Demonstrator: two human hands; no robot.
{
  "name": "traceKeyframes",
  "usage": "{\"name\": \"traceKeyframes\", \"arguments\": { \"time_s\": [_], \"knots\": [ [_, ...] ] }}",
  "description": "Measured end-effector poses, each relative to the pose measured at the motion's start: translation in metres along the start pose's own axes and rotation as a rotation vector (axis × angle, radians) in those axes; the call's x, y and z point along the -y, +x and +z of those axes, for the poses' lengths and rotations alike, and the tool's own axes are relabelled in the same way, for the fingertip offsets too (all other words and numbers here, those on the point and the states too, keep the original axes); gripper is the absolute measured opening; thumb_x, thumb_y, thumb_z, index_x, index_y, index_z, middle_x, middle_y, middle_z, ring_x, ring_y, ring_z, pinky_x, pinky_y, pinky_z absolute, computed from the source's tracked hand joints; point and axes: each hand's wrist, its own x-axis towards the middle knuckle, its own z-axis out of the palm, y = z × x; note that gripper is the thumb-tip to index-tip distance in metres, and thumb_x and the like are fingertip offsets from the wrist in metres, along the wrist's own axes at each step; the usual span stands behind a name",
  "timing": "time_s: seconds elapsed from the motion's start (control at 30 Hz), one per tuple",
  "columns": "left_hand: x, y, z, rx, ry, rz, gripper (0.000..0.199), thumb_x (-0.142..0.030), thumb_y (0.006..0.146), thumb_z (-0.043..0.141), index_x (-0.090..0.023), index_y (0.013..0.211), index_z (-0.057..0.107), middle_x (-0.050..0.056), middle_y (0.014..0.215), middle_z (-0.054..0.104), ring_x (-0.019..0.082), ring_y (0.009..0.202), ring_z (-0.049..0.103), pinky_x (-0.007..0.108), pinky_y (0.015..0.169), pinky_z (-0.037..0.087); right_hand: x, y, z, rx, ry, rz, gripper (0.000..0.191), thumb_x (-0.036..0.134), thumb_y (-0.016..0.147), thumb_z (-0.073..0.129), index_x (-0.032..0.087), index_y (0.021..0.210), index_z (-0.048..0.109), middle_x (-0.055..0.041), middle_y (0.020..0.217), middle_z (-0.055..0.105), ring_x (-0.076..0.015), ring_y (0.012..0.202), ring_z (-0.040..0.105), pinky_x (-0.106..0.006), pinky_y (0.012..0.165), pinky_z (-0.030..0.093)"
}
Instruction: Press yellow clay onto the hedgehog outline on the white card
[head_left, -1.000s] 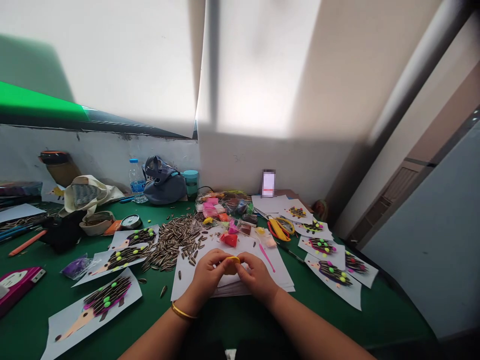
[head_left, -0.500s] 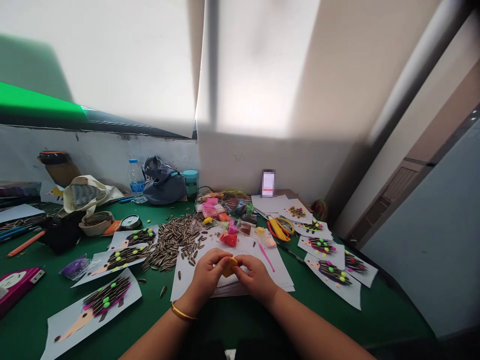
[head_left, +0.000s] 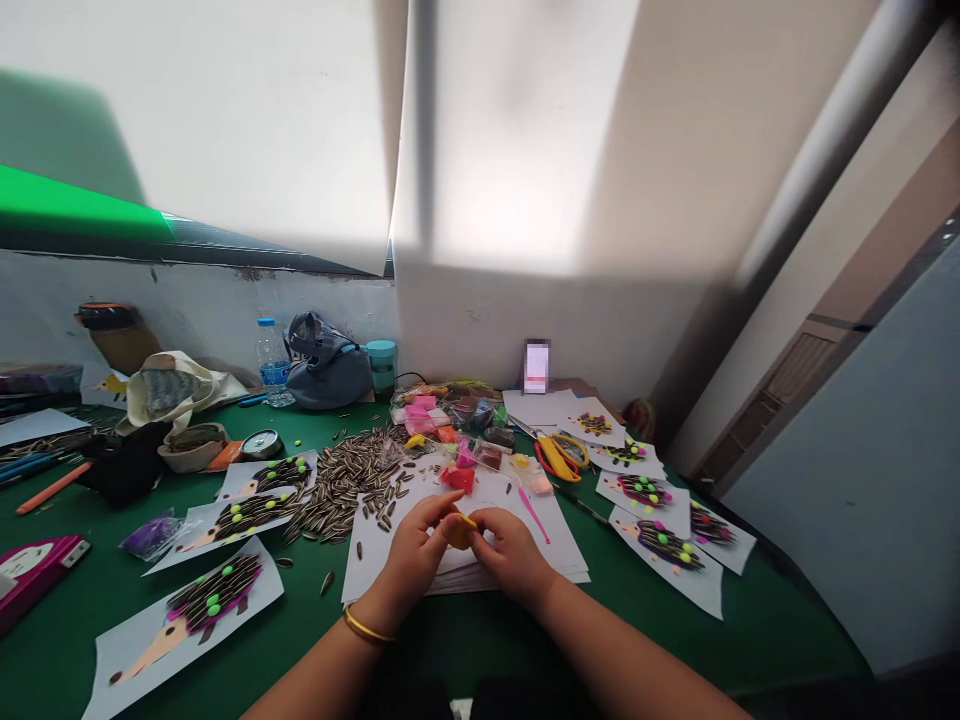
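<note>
My left hand [head_left: 414,556] and my right hand [head_left: 513,552] meet over a stack of white paper [head_left: 556,540] on the green table [head_left: 60,640]. Between their fingertips they pinch a small lump of yellow-orange clay [head_left: 459,528]. A gold bangle [head_left: 366,626] sits on my left wrist. Just beyond the hands lie a red clay packet [head_left: 458,478] and a thin pink tool [head_left: 533,514].
A heap of sunflower seeds [head_left: 346,482] lies left of the paper. Hedgehog pictures made of seeds [head_left: 214,594] [head_left: 667,546] lie on both sides. Yellow-handled scissors [head_left: 558,456], clay packets [head_left: 442,412], a bag [head_left: 327,364], a water bottle [head_left: 271,356] and a phone [head_left: 537,366] stand farther back.
The fingers of both hands have shifted slightly around the clay lump, pressing it smaller between them. Nothing else on the table has moved.
</note>
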Motion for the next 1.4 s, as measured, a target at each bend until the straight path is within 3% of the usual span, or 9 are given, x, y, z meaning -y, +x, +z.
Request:
{"name": "traceKeyframes", "arguments": {
  "time_s": [0.17,0.33,0.5,0.7,0.87,1.1,1.27,1.4],
  "knots": [
    [0.0007,-0.0003,0.0018,0.036,0.043,0.044,0.019,-0.036,0.087,0.06,-0.022,0.085,0.072,0.005,0.085,0.069,0.019,0.084,0.063,0.033,0.079,0.051,0.0009,-0.0004,0.0012,-0.018,-0.032,-0.01,0.012,0.026,0.088,0.056,0.02,0.089,0.067,-0.0029,0.083,0.067,-0.0178,0.079,0.059,-0.029,0.074,0.044],
    [0.002,-0.0005,0.0015,0.001,0.012,-0.025,0.029,-0.039,0.088,0.058,-0.023,0.11,0.067,0.006,0.098,0.069,0.02,0.088,0.063,0.035,0.08,0.052,-0.0002,-0.0005,-0.0008,-0.026,0.018,-0.003,0.015,0.026,0.091,0.051,0.021,0.092,0.066,-0.0033,0.088,0.068,-0.0183,0.083,0.06,-0.029,0.075,0.046],
    [0.0007,-0.0006,0.0027,0.024,0.074,-0.004,0.017,-0.035,0.087,0.06,-0.021,0.083,0.068,0.003,0.083,0.066,0.019,0.082,0.061,0.032,0.077,0.049,0.0017,-0.0004,-0.0016,0.003,0.059,0.004,0.013,0.024,0.089,0.055,0.022,0.096,0.066,-0.0025,0.089,0.068,-0.0185,0.084,0.061,-0.029,0.077,0.046],
    [-0.0046,-0.001,0.0017,0.008,0.066,0.008,0.026,-0.041,0.088,0.059,-0.022,0.105,0.067,0.005,0.092,0.065,0.018,0.082,0.06,0.031,0.075,0.049,-0.0003,-0.0005,0.0007,-0.031,0.047,0.009,0.012,0.021,0.089,0.054,0.022,0.091,0.066,-0.0023,0.086,0.067,-0.0174,0.08,0.059,-0.029,0.074,0.045],
    [-0.0041,0.0005,0.0016,0.019,0.13,0.05,0.021,-0.038,0.088,0.06,-0.021,0.078,0.067,0.003,0.079,0.063,0.018,0.08,0.058,0.03,0.074,0.046,-0.0012,-0.001,0.0006,-0.06,0.02,-0.004,0.011,0.024,0.087,0.057,0.021,0.092,0.066,-0.0028,0.086,0.066,-0.0178,0.08,0.058,-0.03,0.074,0.044],
    [-0.0035,-0.0007,0.0014,0.051,0.052,0.074,0.025,-0.04,0.09,0.058,-0.022,0.102,0.069,0.006,0.097,0.067,0.02,0.093,0.06,0.033,0.085,0.047,-0.0006,0.0,0.0006,-0.052,0.025,-0.007,0.015,0.026,0.091,0.052,0.02,0.087,0.065,-0.0026,0.082,0.065,-0.0174,0.079,0.058,-0.029,0.073,0.044],
    [-0.0037,-0.0004,0.0025,0.061,0.055,0.041,0.023,-0.039,0.088,0.061,-0.02,0.081,0.071,0.003,0.08,0.065,0.017,0.079,0.06,0.029,0.075,0.047,0.0006,-0.0006,0.0005,-0.04,0.005,-0.029,0.009,0.023,0.087,0.056,0.02,0.087,0.064,-0.0026,0.083,0.065,-0.0178,0.08,0.058,-0.029,0.075,0.043],
    [-0.0045,0.0002,0.0012,0.082,-0.016,0.019,0.021,-0.039,0.088,0.061,-0.021,0.09,0.072,0.004,0.088,0.068,0.019,0.085,0.062,0.031,0.081,0.048,0.0003,-0.0006,0.0,-0.027,0.037,-0.029,0.013,0.025,0.089,0.053,0.021,0.088,0.065,-0.0032,0.085,0.066,-0.0182,0.082,0.059,-0.03,0.076,0.044]
  ]
}}
